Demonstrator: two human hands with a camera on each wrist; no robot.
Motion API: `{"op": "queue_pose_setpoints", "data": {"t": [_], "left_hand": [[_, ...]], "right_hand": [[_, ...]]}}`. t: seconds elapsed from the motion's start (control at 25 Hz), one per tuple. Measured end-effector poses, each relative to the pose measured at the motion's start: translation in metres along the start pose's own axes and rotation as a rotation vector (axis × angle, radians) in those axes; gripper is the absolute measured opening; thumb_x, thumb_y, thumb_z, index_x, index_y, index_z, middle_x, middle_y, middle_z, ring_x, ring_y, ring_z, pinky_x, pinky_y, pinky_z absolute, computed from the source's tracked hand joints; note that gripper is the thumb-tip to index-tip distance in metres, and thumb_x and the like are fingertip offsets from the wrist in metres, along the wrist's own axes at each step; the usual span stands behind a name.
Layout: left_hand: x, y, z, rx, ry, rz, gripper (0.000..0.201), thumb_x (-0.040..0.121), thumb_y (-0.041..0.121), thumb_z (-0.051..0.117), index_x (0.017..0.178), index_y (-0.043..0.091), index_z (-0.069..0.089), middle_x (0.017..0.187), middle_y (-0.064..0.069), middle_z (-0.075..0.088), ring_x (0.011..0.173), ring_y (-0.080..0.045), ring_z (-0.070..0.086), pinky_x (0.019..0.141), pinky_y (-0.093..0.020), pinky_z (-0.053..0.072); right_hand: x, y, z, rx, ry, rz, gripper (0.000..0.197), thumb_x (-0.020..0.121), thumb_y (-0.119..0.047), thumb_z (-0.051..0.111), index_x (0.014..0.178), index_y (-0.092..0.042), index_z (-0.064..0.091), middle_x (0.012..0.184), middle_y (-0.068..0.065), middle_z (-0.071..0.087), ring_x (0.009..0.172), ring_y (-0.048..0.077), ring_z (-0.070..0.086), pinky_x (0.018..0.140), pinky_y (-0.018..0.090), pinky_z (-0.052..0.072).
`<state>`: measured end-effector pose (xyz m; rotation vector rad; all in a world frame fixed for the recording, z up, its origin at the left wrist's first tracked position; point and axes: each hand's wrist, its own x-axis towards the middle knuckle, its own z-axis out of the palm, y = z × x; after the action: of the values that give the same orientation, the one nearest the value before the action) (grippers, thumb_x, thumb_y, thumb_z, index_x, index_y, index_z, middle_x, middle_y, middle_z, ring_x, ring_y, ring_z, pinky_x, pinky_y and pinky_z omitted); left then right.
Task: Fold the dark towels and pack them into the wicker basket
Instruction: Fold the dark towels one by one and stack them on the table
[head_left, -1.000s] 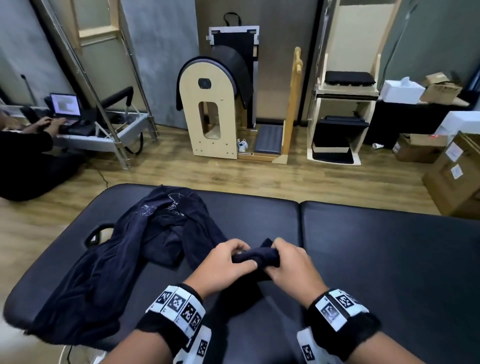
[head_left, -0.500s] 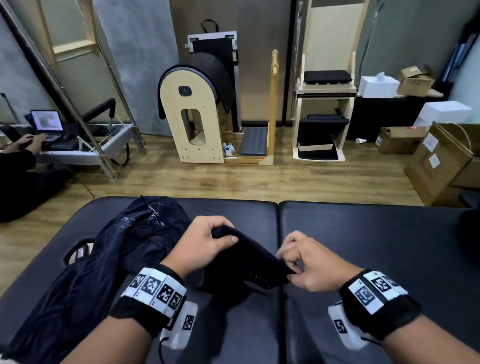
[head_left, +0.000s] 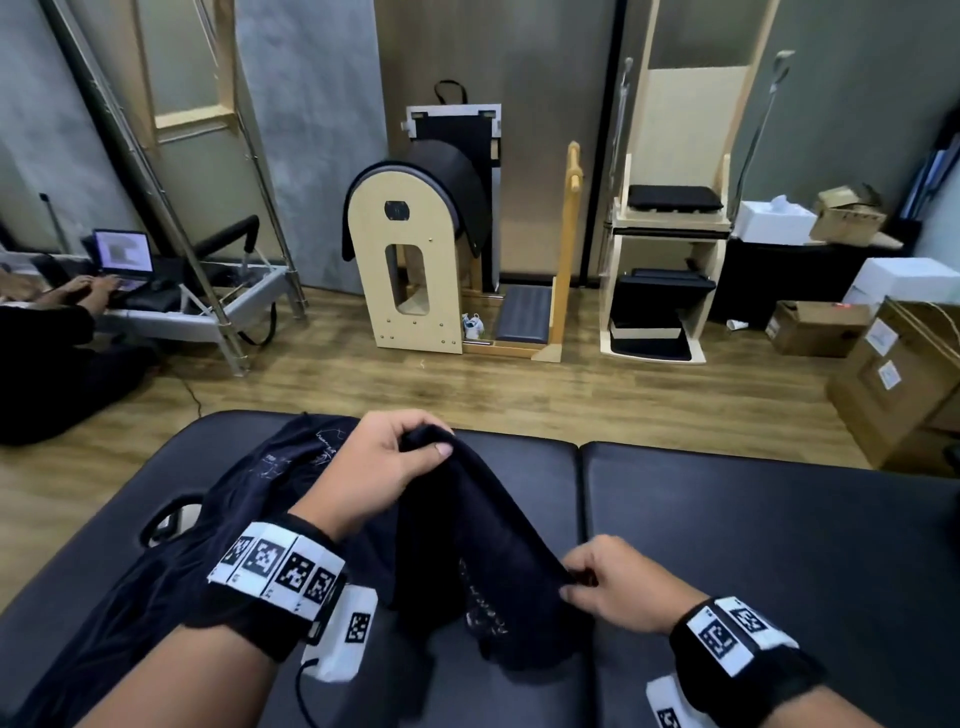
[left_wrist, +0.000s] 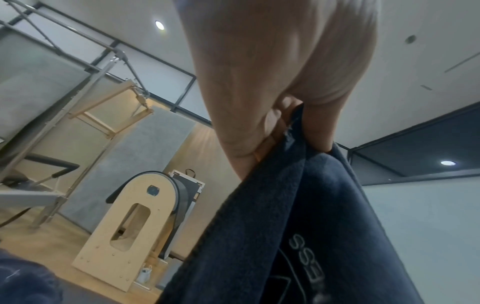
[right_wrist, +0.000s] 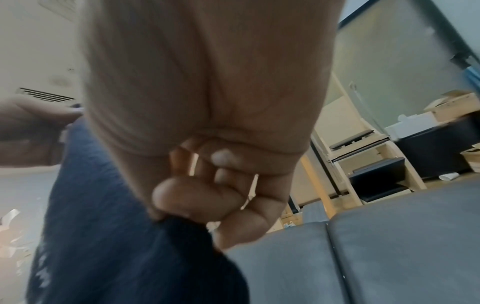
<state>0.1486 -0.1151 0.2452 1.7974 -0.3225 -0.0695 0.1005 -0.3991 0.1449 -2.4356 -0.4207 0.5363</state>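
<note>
A dark navy towel (head_left: 467, 535) with pale lettering hangs stretched between my two hands above the black padded table (head_left: 769, 561). My left hand (head_left: 415, 447) is raised and pinches one top corner; the left wrist view shows the towel (left_wrist: 298, 226) caught between thumb and fingers. Lower and nearer, my right hand (head_left: 571, 584) pinches the other corner, as the towel (right_wrist: 116, 236) shows in the right wrist view. A second dark towel (head_left: 171, 577) lies crumpled on the table's left part. No wicker basket is in view.
The table's right half is bare padding, with a seam (head_left: 584, 519) down the middle. Beyond its far edge is wooden floor with a wooden barrel apparatus (head_left: 410, 260), a shelf unit (head_left: 660, 291) and cardboard boxes (head_left: 904, 379). A person sits at a laptop (head_left: 124, 254), far left.
My hands have drawn apart from a joined grip: the left one has risen and moved away from me, the right stayed low, and the towel has opened out between them.
</note>
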Motion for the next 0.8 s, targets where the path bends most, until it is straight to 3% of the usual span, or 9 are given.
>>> {"op": "queue_pose_setpoints", "data": {"t": [0.08, 0.16, 0.28, 0.4, 0.48, 0.56, 0.64, 0.72, 0.8], "left_hand": [[0.001, -0.007, -0.015, -0.004, 0.011, -0.025, 0.005, 0.088, -0.005, 0.066, 0.088, 0.000, 0.068, 0.076, -0.005, 0.068, 0.072, -0.014, 0.062, 0.066, -0.023, 0.051], [0.002, -0.018, -0.031, 0.026, -0.037, -0.051, 0.007, 0.089, -0.006, 0.064, 0.087, 0.001, 0.064, 0.075, -0.003, 0.065, 0.071, -0.012, 0.058, 0.064, -0.021, 0.048], [0.003, -0.032, -0.051, 0.169, -0.092, -0.142, 0.010, 0.088, -0.004, 0.067, 0.085, 0.005, 0.065, 0.076, -0.001, 0.069, 0.072, -0.011, 0.062, 0.067, -0.020, 0.049], [0.016, -0.045, -0.070, 0.593, -0.045, -0.240, 0.018, 0.082, 0.007, 0.076, 0.073, 0.018, 0.066, 0.072, 0.001, 0.073, 0.070, -0.010, 0.068, 0.068, -0.022, 0.052], [0.036, -0.050, -0.082, 0.771, -0.002, -0.298, 0.019, 0.081, 0.014, 0.077, 0.071, 0.018, 0.061, 0.066, 0.000, 0.070, 0.062, -0.012, 0.067, 0.062, -0.025, 0.050], [0.064, -0.051, -0.091, 0.802, 0.065, -0.380, 0.018, 0.085, 0.019, 0.071, 0.076, 0.015, 0.056, 0.063, -0.004, 0.068, 0.050, -0.018, 0.066, 0.053, -0.026, 0.049], [0.100, -0.040, -0.102, 0.711, 0.136, -0.401, 0.019, 0.090, 0.014, 0.065, 0.080, 0.013, 0.049, 0.066, -0.011, 0.067, 0.051, -0.024, 0.066, 0.047, -0.026, 0.048], [0.138, -0.013, -0.115, 0.476, 0.253, -0.298, 0.022, 0.091, 0.002, 0.061, 0.078, 0.011, 0.046, 0.076, -0.021, 0.066, 0.058, -0.031, 0.069, 0.049, -0.034, 0.057], [0.176, 0.032, -0.134, 0.448, 0.451, -0.076, 0.025, 0.086, 0.003, 0.067, 0.072, 0.015, 0.051, 0.085, -0.016, 0.068, 0.077, -0.033, 0.071, 0.070, -0.044, 0.061]], "right_hand": [[0.005, 0.004, 0.000, 0.122, 0.047, 0.113, 0.019, 0.096, -0.015, 0.055, 0.078, -0.022, 0.057, 0.059, -0.001, 0.058, 0.045, 0.014, 0.064, 0.044, 0.025, 0.048], [0.006, 0.009, -0.005, 0.305, 0.044, 0.216, 0.008, 0.099, -0.010, 0.053, 0.092, -0.012, 0.058, 0.065, 0.005, 0.063, 0.054, 0.028, 0.072, 0.042, 0.031, 0.053], [0.012, 0.016, -0.016, 0.330, -0.071, 0.283, 0.008, 0.096, -0.003, 0.057, 0.097, 0.003, 0.062, 0.070, 0.013, 0.070, 0.069, 0.033, 0.076, 0.055, 0.040, 0.062], [0.031, 0.011, -0.034, 0.204, -0.184, 0.337, 0.010, 0.095, -0.005, 0.060, 0.092, 0.004, 0.064, 0.082, 0.032, 0.072, 0.074, 0.036, 0.077, 0.068, 0.048, 0.064], [0.051, 0.003, -0.053, 0.149, -0.204, 0.371, 0.006, 0.096, -0.007, 0.058, 0.091, -0.003, 0.058, 0.080, 0.035, 0.071, 0.066, 0.034, 0.076, 0.059, 0.044, 0.062], [0.081, -0.010, -0.080, 0.170, -0.166, 0.418, 0.004, 0.099, -0.008, 0.052, 0.097, -0.006, 0.049, 0.074, 0.036, 0.067, 0.057, 0.035, 0.073, 0.046, 0.038, 0.059], [0.122, -0.025, -0.118, 0.221, 0.010, 0.450, 0.005, 0.101, -0.007, 0.048, 0.099, -0.003, 0.046, 0.072, 0.032, 0.064, 0.058, 0.040, 0.073, 0.044, 0.041, 0.059], [0.152, -0.049, -0.166, 0.179, 0.397, 0.423, 0.010, 0.097, -0.012, 0.054, 0.090, -0.005, 0.054, 0.076, 0.028, 0.069, 0.072, 0.042, 0.074, 0.062, 0.046, 0.062], [0.159, -0.084, -0.222, 0.022, 0.842, 0.318, 0.011, 0.092, -0.018, 0.059, 0.084, -0.012, 0.063, 0.089, 0.022, 0.072, 0.090, 0.039, 0.070, 0.080, 0.036, 0.055]]}}
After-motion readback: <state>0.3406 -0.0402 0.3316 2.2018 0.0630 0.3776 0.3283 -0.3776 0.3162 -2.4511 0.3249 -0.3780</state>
